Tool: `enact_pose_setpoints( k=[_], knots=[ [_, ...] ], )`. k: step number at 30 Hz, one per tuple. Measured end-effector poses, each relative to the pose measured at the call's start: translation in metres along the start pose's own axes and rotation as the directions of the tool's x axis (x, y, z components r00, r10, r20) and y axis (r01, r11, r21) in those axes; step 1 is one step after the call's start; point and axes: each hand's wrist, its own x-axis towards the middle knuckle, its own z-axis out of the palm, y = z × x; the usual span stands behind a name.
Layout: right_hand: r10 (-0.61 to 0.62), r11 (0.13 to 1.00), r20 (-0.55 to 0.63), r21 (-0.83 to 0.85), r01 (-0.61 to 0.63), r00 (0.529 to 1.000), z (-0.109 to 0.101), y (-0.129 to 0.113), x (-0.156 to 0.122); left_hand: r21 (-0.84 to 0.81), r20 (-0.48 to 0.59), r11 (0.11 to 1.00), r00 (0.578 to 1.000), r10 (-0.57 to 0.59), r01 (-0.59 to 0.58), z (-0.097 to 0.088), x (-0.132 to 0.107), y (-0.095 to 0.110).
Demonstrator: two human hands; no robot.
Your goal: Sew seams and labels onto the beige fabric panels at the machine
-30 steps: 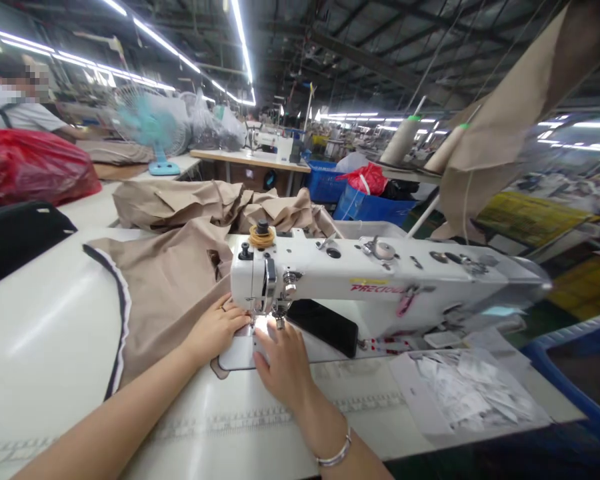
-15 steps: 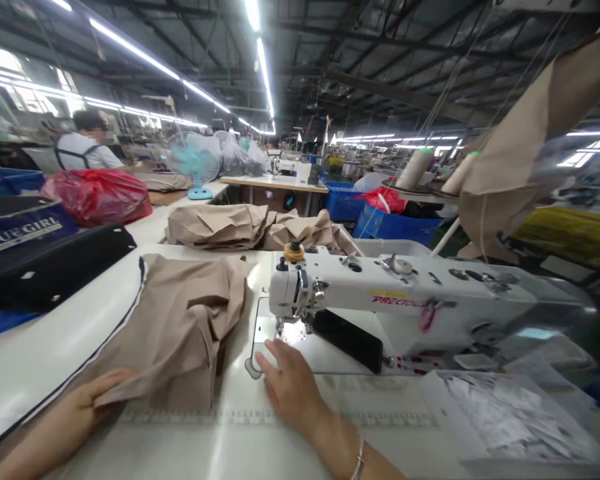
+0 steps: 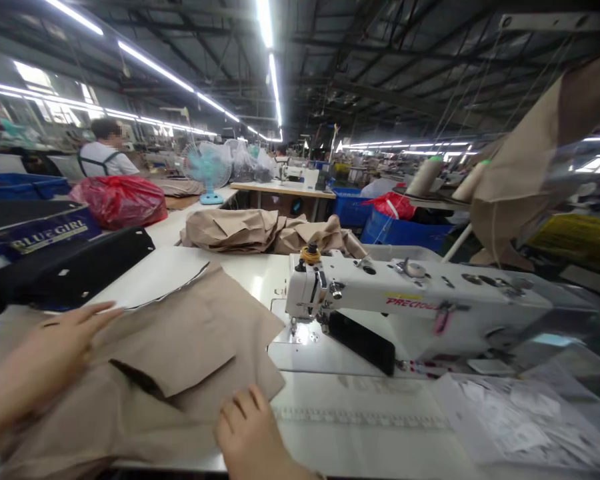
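1. Tan cloth panel (image 3: 150,360) lies on the white tabletop (image 3: 250,273), left of the sewing machine (image 3: 410,300) and apart from its lit needle area (image 3: 303,332). It is folded over on itself, with a dark slit showing along the fold and a thin dark-and-white bound edge curving across its upper left.
2. Left hand (image 3: 43,353) sits over the cloth's left side. Its grip is spread, with the fingers stretched out flat toward the bound edge, pinching nothing.
3. Right hand (image 3: 247,430) is at the cloth's lower edge, near the bottom of the view. Its grip is loosely curled, but I cannot tell whether it pinches the cloth.
4. Good handling here would likely mean flat, light fingers that smooth the fold without dragging the panel, so the bound edge keeps its curve and no fresh creases form.
5. A pile of tan cloth (image 3: 260,233) lies beyond the machine, and a black case (image 3: 45,237) sits at the tabletop's far left beside a red plastic bag (image 3: 120,201). Past them stand a blue fan (image 3: 207,170) and a co-worker (image 3: 103,152). Loose papers (image 3: 520,420) lie to the right of the machine.
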Motion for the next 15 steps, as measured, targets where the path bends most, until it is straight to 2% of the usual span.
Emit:
enact_pose_setpoints(
  k=[1,2,3,4,5,6,7,8,9,10,13,15],
  knots=[
    [-0.001,0.999,0.025,0.039,0.000,1.000,0.005,-0.015,-0.002,-0.053,0.044,0.992,0.992,0.121,-0.118,0.008,0.006,0.028],
    [-0.017,0.997,0.047,0.076,0.014,0.999,0.007,-0.027,-0.004,-0.128,0.113,0.959,0.957,0.267,-0.253,0.020,0.010,0.058],
    [-0.034,0.993,0.065,0.113,0.027,0.997,0.005,-0.034,-0.005,-0.184,0.157,0.928,0.922,0.354,-0.325,0.035,0.010,0.087],
    [-0.048,0.987,0.073,0.154,0.037,0.996,-0.002,-0.035,-0.007,-0.210,0.171,0.907,0.899,0.403,-0.366,0.052,0.009,0.113],
    [-0.045,0.982,0.072,0.185,0.031,0.996,-0.012,-0.029,-0.009,-0.228,0.211,0.872,0.853,0.478,-0.433,0.068,0.006,0.134],
    [-0.013,0.979,0.069,0.202,-0.001,0.998,-0.025,-0.019,-0.013,-0.254,0.224,0.855,0.833,0.506,-0.452,0.083,0.003,0.148],
    [0.050,0.972,0.072,0.227,-0.065,0.996,-0.039,-0.004,-0.017,-0.274,0.234,0.843,0.818,0.526,-0.463,0.096,-0.001,0.156],
    [0.165,0.962,0.090,0.203,-0.180,0.982,-0.054,0.013,-0.023,-0.296,0.240,0.828,0.802,0.546,-0.475,0.104,-0.004,0.160],
    [0.284,0.943,0.113,0.147,-0.299,0.952,-0.067,0.030,-0.028,-0.319,0.239,0.815,0.791,0.564,-0.485,0.109,-0.007,0.160],
    [0.349,0.928,0.119,0.095,-0.361,0.929,-0.078,0.045,-0.034,-0.341,0.239,0.795,0.772,0.589,-0.501,0.111,-0.009,0.159],
    [0.395,0.915,0.150,0.028,-0.403,0.906,-0.086,0.068,-0.048,-0.368,0.223,0.762,0.745,0.629,-0.533,0.107,-0.014,0.157],
    [0.343,0.936,0.164,0.028,-0.352,0.925,-0.079,0.067,-0.053,-0.357,0.208,0.765,0.753,0.624,-0.536,0.101,-0.017,0.162]
  ],
)
